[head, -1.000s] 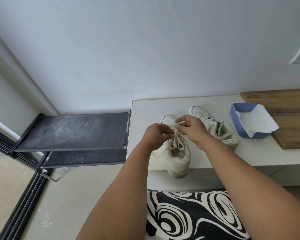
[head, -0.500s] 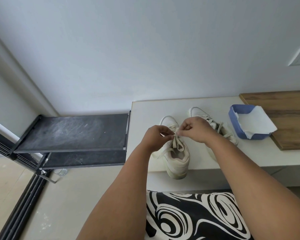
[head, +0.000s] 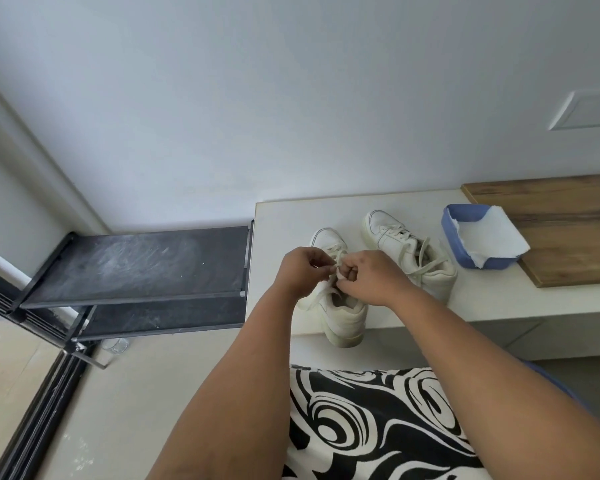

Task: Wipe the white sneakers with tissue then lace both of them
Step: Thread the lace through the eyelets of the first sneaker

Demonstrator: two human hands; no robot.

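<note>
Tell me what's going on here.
A person is lacing a white sneaker on a ledge. The left hand and right hand both pinch its lace over the tongue. Its heel hangs over the ledge's front edge. The second sneaker lies beside it, laces loose. A blue box with tissue sits to the right.

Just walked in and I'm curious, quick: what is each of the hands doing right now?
Left hand: pinches the lace of the near sneaker.
Right hand: fingers curled, pinching the same lace.
</note>
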